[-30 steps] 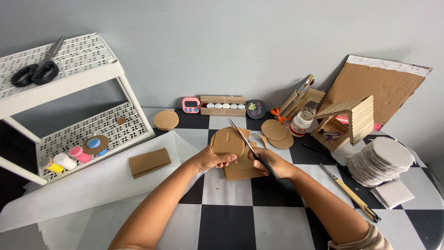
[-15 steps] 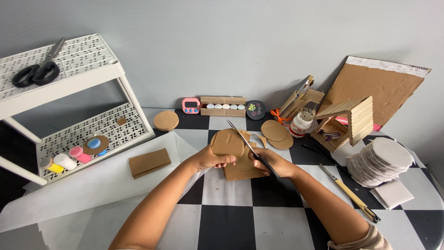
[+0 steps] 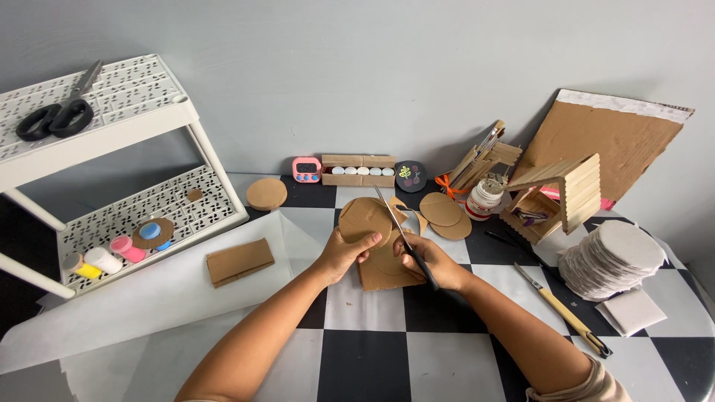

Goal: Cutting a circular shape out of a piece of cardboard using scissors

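Left hand (image 3: 344, 253): fingers closed on the lower left edge of a cardboard piece (image 3: 370, 231), holding it raised above the checkered table (image 3: 365, 357). The piece has a rounded top and a squarer lower part that lies between the two hands.

Right hand (image 3: 434, 264): gripped around the dark handles of a pair of scissors (image 3: 406, 240); the blades point up and away, into the cardboard just right of the rounded part. How far the blades are parted cannot be told.

Beyond the hands: two cardboard discs (image 3: 445, 214), overlapping; a small white jar (image 3: 483, 199) just right of them; a bundle of flat wooden sticks (image 3: 480, 160) against the wall.

Far beyond, by the wall: a pink timer (image 3: 306, 170), a long cardboard box (image 3: 358, 170) holding round white items, and a single cardboard disc (image 3: 267, 193) to the left.

Right of the right hand: a small house of wooden sticks (image 3: 558, 195), a stack of white round pads (image 3: 612, 258), and a craft knife (image 3: 562, 310) lying near the forearm.

Left of the left hand: a folded cardboard strip (image 3: 239, 261) on white paper (image 3: 134, 305); further left, a white shelf rack (image 3: 112, 149) with black scissors (image 3: 56, 115) on top and small paint pots (image 3: 112, 255) below.
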